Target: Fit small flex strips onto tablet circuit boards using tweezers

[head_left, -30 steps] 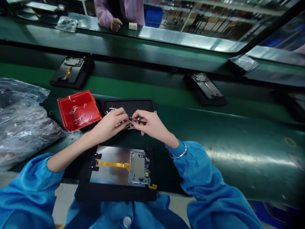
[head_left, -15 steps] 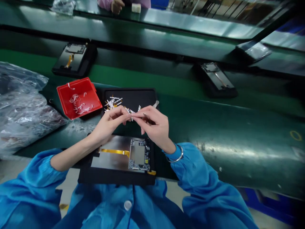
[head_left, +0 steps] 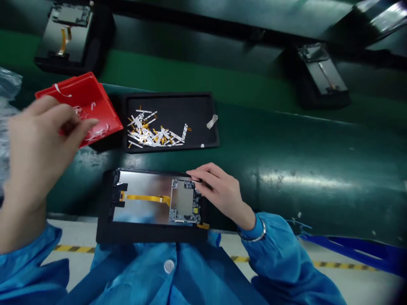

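My left hand [head_left: 47, 140], slightly blurred, is raised over the near left part of a red tray [head_left: 110, 112] with curled white scraps in it. Its thumb and forefinger are pinched; anything between them is too small to make out. My right hand [head_left: 219, 186] is closed at the upper right corner of an opened tablet [head_left: 144, 212], its fingertips by the circuit board [head_left: 184, 199]. What those fingers hold is hidden. A yellow ribbon cable [head_left: 143, 198] runs along the tablet's metal back, which lies on a black foam block [head_left: 133, 235].
Beyond the tablet, a black tray [head_left: 190, 108] holds a pile of small white-and-yellow strips [head_left: 149, 133]. Two more opened devices, one far left [head_left: 71, 38] and one far right [head_left: 324, 72], rest on black blocks on the green belt [head_left: 203, 80]. Clear plastic bags [head_left: 6, 123] lie at the left edge.
My hands were together over the black tray, fingertips meeting on a small strip. Now they are apart: the left has moved left to the red tray, the right down to the tablet.
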`<state>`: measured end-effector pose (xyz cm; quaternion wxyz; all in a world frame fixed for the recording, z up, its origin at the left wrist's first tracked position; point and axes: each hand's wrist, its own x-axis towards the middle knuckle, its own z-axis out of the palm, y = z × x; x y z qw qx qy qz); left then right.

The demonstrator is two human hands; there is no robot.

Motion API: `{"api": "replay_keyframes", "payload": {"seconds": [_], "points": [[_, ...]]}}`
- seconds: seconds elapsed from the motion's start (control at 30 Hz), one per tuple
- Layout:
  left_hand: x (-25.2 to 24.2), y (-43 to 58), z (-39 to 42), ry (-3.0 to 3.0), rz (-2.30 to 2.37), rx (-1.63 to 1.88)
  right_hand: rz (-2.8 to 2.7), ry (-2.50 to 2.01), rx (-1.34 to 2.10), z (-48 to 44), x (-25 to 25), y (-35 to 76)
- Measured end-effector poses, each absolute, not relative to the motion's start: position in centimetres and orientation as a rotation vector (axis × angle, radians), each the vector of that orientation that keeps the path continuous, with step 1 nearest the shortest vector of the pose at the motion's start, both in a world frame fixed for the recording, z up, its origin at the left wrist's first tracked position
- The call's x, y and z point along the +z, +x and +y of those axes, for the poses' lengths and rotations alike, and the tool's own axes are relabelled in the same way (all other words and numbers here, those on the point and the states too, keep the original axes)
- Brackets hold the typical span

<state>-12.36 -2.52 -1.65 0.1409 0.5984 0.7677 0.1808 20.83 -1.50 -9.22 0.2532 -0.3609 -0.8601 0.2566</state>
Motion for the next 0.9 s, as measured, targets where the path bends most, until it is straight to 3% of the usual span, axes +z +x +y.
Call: {"api": "replay_keyframes", "payload": {"seconds": [0.07,0.2,0.6,0.77,0.9], "points": [[-2.8,-10.9,-2.6,2.067,2.202,0.549,-2.413,-0.972,0.570,-1.5,-9.6,21.1],[-5.0,-6.6,-2.8,2.473,1.609,0.617,-2.452,-0.981,0.570,-1.4,-9.6,21.3],[-8.4,-3.3,-2.9,2.253,1.109,0.631,-2.806,-0.960,0.278,-1.3,-7.9,21.4],[-8.3,-2.5,-3.5,2.741,1.030,0.583,-2.939,-1.114,0.402,-0.8,-6.3,21.5],[-7.9,-1.9,-3.8,2.959,0.965,0.528,-2.803,-1.012,0.793,0.6,-6.1,22.2]]}}
